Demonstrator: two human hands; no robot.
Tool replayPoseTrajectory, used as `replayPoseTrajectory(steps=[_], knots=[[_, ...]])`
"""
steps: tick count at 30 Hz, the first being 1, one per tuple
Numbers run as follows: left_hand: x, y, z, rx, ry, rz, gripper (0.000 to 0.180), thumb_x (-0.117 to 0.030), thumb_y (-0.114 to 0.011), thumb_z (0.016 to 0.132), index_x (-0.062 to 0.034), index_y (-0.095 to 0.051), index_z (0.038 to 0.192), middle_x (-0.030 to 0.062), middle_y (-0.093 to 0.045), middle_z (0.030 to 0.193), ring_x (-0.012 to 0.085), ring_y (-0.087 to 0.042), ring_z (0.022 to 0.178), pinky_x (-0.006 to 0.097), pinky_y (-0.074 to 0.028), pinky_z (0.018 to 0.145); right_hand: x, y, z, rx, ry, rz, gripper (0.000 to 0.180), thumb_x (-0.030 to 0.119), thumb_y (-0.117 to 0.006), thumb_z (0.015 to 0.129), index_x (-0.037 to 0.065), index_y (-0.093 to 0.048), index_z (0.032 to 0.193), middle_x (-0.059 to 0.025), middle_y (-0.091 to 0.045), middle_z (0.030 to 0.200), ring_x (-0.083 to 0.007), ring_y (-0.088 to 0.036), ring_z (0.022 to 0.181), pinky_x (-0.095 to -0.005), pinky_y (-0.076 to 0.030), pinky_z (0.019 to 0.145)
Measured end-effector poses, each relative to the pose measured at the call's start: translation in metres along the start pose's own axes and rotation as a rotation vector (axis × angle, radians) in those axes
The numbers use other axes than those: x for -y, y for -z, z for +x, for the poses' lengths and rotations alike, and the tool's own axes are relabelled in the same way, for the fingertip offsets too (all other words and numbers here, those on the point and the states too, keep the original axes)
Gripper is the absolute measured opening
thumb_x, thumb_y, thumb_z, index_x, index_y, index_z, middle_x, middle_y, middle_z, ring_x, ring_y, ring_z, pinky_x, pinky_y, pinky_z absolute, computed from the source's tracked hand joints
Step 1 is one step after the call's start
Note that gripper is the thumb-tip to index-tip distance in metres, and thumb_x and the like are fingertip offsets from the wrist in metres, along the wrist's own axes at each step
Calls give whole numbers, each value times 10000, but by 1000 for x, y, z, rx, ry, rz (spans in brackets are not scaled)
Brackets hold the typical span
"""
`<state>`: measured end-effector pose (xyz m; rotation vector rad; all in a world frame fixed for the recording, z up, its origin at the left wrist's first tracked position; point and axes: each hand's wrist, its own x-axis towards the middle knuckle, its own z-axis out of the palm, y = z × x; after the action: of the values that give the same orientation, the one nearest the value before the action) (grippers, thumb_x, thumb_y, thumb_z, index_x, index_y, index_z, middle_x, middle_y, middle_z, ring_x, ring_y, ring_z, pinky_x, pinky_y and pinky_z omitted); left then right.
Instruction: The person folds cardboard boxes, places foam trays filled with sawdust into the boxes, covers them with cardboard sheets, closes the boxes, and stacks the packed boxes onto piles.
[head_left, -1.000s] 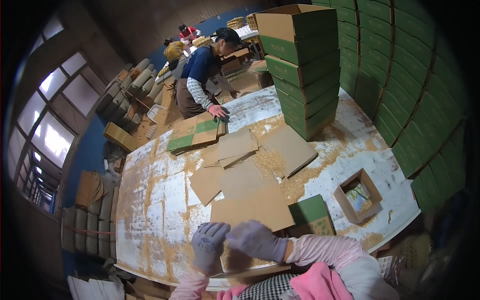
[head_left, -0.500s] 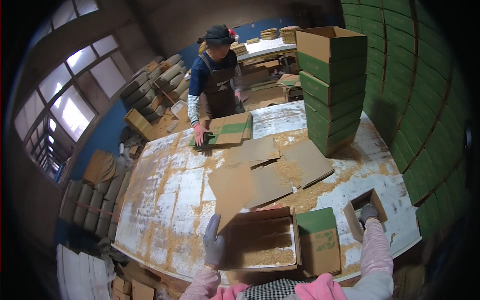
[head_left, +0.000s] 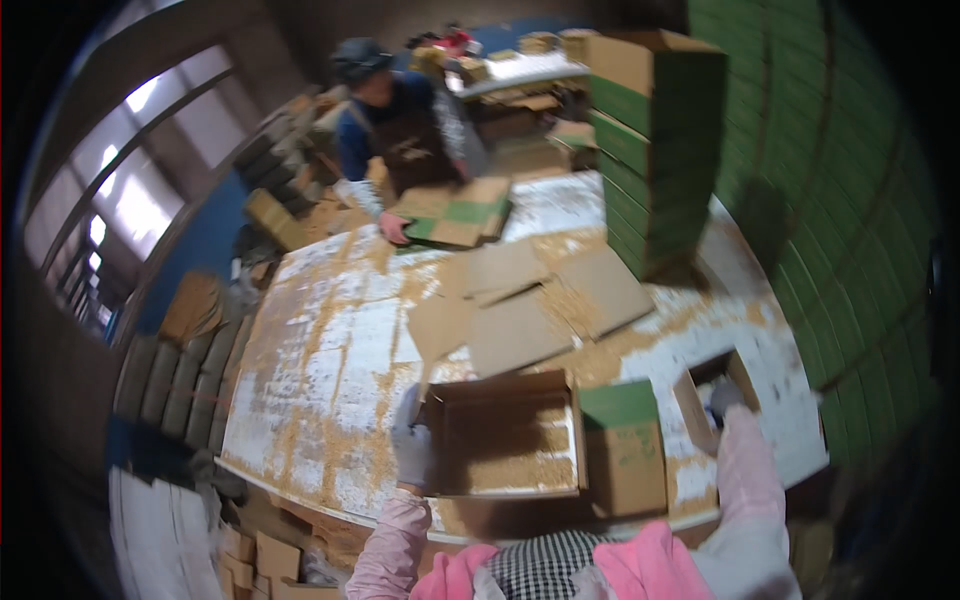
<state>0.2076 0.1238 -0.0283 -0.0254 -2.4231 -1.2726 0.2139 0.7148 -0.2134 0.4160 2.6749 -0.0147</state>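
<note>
Cardboard everywhere: open brown carton [head_left: 505,435] sitting at the near edge of the tabletop [head_left: 330,340], its green-faced flap [head_left: 622,445] folded out to the right. Left hand [head_left: 411,452], gloved, pressed flat against the carton's left wall, fingers together on the rim rather than clamped round it. Right hand [head_left: 727,397], also gloved, now dipped into the small open box [head_left: 712,395] near the right edge of the tabletop; too blurred to tell whether closed on anything inside. Compared with a second ago, a clear change: both hands then bunched together over flat card at the near edge, carton not yet standing; half a second ago carton already up and right arm reaching out. Judged from that, forming of the carton done and work shifted to fetching something from the small box. Loose flat cardboard sheets [head_left: 520,300] scattered mid-tabletop, tall stack of green-and-brown cartons [head_left: 655,140] at the far right corner, another person [head_left: 400,130] at the far edge pressing a green-and-brown flat [head_left: 455,212].
</note>
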Motion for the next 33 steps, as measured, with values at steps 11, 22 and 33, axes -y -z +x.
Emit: replayPoseTrajectory(steps=[11, 22, 33], knots=[[26, 8, -2, 54, 62, -240, 577, 83, -291, 760, 46, -463, 1309, 120, -569, 1174, 187, -536, 1063, 282, -409, 934, 16, 17, -2, -128, -259, 315, 455, 248, -716, 696, 30, -635, 1087, -199, -616, 1143, -290, -604, 1066, -380, -485, 915], [37, 19, -2, 95, 42, -293, 577, 41, -303, 748, 43, -460, 1304, 60, -562, 1069, 147, -519, 847, 249, -440, 733, 14, 79, -79, -204, -206, 814, 270, 85, -711, 706, 90, -671, 973, -97, -674, 966, -232, -636, 878, -310, -493, 784], [28, 11, -9, 18, 63, -478, 585, 100, -261, 782, 32, -429, 1338, 77, -560, 1155, 133, -541, 959, 232, -452, 808, 48, 70, -119, -567, -182, 988, 432, 167, -623, 821, 55, -503, 1220, -165, -619, 1059, -298, -568, 1047, -385, -435, 882]])
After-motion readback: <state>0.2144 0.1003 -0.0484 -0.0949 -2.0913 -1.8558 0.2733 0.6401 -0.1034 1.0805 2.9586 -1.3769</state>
